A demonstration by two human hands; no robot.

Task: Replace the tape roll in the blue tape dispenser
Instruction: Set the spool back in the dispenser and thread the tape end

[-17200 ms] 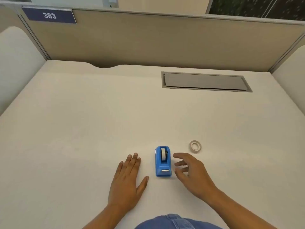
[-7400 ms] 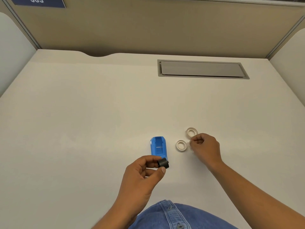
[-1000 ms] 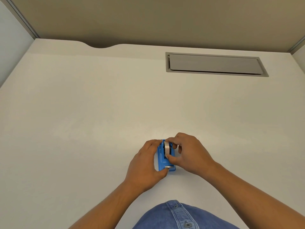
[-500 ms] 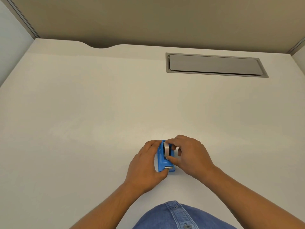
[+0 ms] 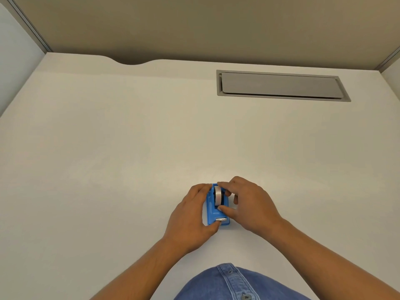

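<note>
Two hands: both are working on one small blue plastic tape dispenser (image 5: 217,210) near the front edge of the pale desk (image 5: 129,159).
Left hand (image 5: 191,215): it is cupping the dispenser's left side, thumb tip lying by the metal cutter at its near end, as half a second ago.
Right hand (image 5: 249,202): forefinger and thumb are pinching the white tape roll (image 5: 218,195), fingers narrowly curled.
Tape roll: it is standing on edge in the dispenser's slot, seemingly sitting lower than a second ago.
Second roll: it is peeking out pale under the right fingers, mostly hidden.
Background: a grey rectangular cable hatch (image 5: 281,85) is lying well apart, by the beige partition (image 5: 194,24).
</note>
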